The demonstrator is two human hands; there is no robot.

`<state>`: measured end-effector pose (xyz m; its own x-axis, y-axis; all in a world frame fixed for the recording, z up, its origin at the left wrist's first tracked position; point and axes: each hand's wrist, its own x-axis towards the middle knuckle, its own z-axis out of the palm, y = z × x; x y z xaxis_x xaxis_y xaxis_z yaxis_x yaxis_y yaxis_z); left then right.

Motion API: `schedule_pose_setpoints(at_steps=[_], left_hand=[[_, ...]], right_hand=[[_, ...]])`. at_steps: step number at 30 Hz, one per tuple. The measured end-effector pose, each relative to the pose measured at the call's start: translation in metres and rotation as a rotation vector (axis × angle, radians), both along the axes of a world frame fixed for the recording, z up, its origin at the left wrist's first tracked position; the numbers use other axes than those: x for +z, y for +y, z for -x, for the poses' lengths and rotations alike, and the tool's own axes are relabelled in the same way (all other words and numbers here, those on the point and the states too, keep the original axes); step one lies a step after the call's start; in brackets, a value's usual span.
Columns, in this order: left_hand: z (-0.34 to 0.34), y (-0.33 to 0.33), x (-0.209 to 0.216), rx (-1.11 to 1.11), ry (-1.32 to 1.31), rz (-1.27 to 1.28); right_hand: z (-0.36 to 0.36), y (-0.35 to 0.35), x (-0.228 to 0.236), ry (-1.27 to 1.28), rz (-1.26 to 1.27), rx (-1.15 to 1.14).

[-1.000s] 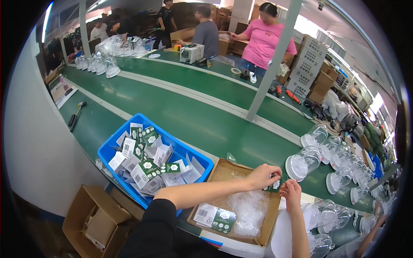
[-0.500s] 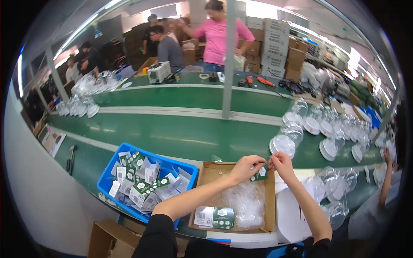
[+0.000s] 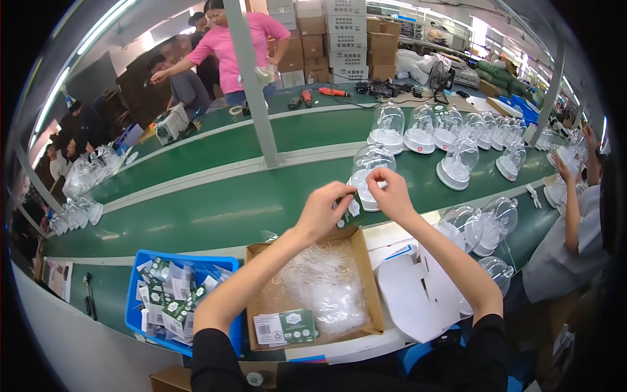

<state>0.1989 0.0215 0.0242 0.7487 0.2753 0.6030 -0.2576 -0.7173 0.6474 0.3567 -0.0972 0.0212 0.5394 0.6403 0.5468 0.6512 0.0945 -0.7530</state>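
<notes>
Both hands are raised over the green belt, close to a clear dome on a white round base (image 3: 367, 162). My left hand (image 3: 325, 210) pinches a small green and white card tag (image 3: 353, 206), partly hidden by the fingers. To its right, my right hand (image 3: 390, 195) is closed in a pinch in front of the same dome; whatever thin thing lies between its fingertips is too small to make out. Below the hands is a shallow cardboard box (image 3: 372, 294) with a heap of clear plastic strands (image 3: 333, 287). Green and white cards (image 3: 287, 326) lie in its near left corner.
A blue bin (image 3: 136, 307) of folded tags stands left of the box. White cardboard (image 3: 418, 294) lies to the right. Several domes (image 3: 455, 163) line the belt at right, beside a co-worker's arm (image 3: 569, 196). A metal post (image 3: 258, 98) rises beyond the belt.
The view has swung to the right. Both hands have moved from above the box's far right corner out over the belt, up to a dome, with the tag still in my left hand.
</notes>
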Motion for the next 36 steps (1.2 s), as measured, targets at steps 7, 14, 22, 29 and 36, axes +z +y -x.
schedule_pose_setpoints(at_steps=[7,14,22,29,36], left_hand=[[-0.081,0.037,0.021,0.095,-0.1,-0.186],[-0.124,0.052,0.016,0.172,-0.073,-0.163],[-0.129,0.054,0.011,0.246,-0.024,-0.257],[-0.114,0.068,0.015,0.251,-0.082,-0.298],[-0.139,0.05,0.003,0.253,0.076,-0.438]], right_hand=[[-0.051,0.04,0.028,-0.061,-0.032,-0.211],[-0.096,0.055,0.01,-0.105,0.078,-0.343],[-0.099,0.058,0.003,-0.039,0.145,-0.375],[-0.096,0.074,0.003,-0.195,0.174,-0.343],[-0.121,0.049,-0.017,-0.545,0.164,-0.37]])
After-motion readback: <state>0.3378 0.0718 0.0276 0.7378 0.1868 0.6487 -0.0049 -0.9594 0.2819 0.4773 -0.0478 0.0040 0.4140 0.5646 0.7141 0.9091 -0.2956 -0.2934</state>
